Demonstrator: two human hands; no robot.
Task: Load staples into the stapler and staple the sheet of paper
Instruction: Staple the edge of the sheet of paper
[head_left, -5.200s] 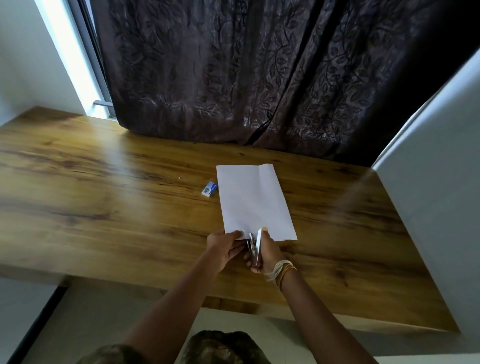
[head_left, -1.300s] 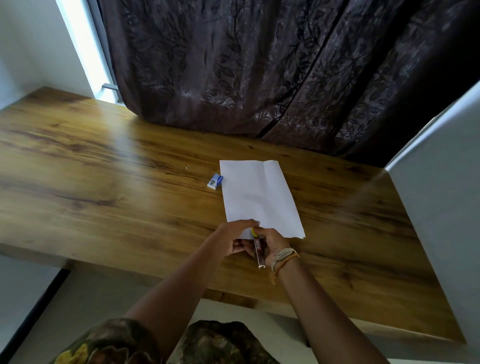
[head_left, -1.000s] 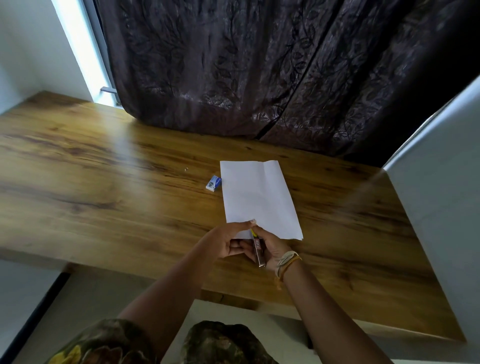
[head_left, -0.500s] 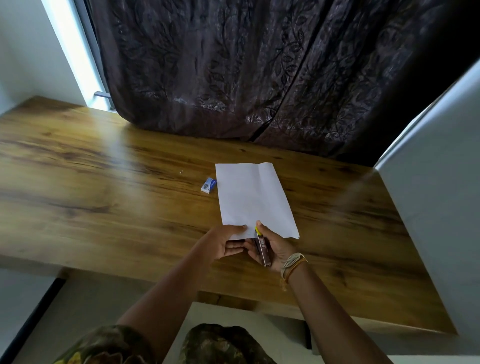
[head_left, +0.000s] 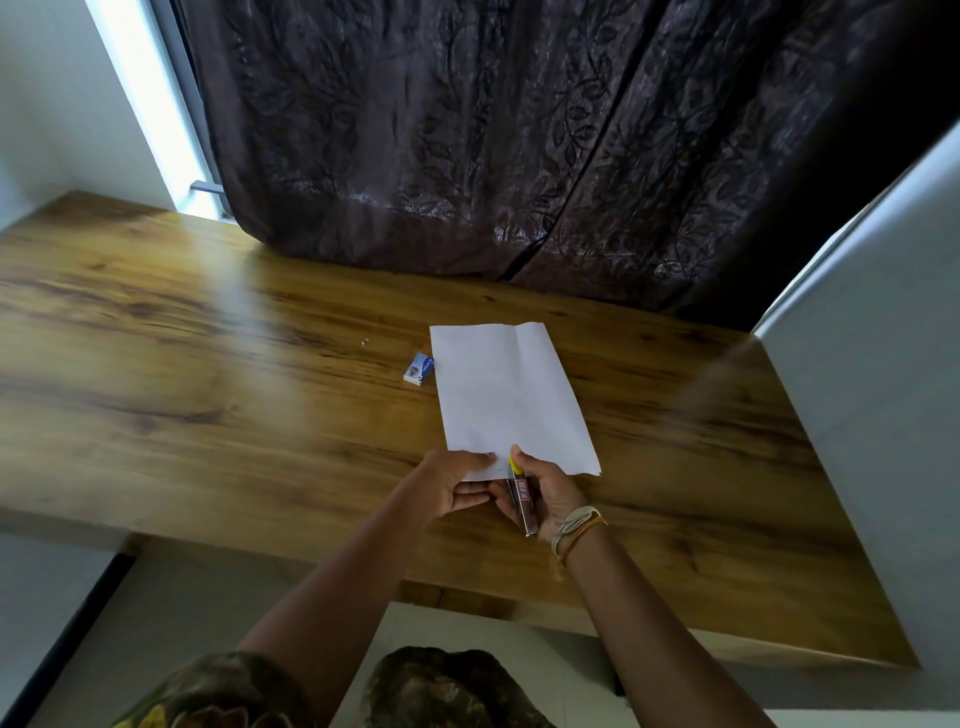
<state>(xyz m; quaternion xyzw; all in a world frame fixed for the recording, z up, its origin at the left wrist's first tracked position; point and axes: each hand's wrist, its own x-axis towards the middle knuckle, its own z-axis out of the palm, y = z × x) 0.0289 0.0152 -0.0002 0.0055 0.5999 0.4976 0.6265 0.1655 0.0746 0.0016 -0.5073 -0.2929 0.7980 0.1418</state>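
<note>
A white sheet of paper (head_left: 506, 395) with a fold crease lies on the wooden table (head_left: 208, 415), its near edge at my hands. My right hand (head_left: 545, 493) is shut on a slim metal stapler (head_left: 522, 496) with a yellow tip, which points at the sheet's near edge. My left hand (head_left: 449, 486) pinches the near left corner of the sheet, right beside the stapler. A small blue and white staple box (head_left: 418, 368) sits just left of the sheet's far part.
A dark patterned curtain (head_left: 519, 156) hangs behind the table. A white wall or panel (head_left: 883, 389) stands along the right side. A tiny shiny bit (head_left: 364, 341) lies on the wood, left of the box. The table's near edge runs just below my wrists.
The stapler, open between both hands five seconds ago, is now closed in my right hand, with its tip brought up to the paper's near edge. My left hand has taken the sheet's corner.
</note>
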